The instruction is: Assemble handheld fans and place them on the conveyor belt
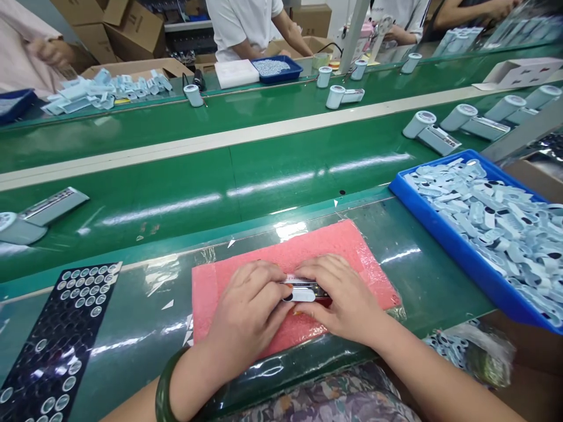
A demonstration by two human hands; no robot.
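Handheld casing (302,294): rounded, pale blue-white near side, dark strip behind; held at the middle of the pink mat (373,278).
Axis: left to right, roughly along the mat's long edges; fingers hide both ends, so I cannot tell which is the front.
Dark sheet (48,334): off the mat's left edge.
Left hand (253,302): fingers curled, pinching the casing's left end.
Right hand (341,296): thumb and fingers slightly parted, gripping its right end.

The left grip (248,302) and right grip (345,296) hold 1 small black-and-white part (303,295) over a pink mat (358,249).
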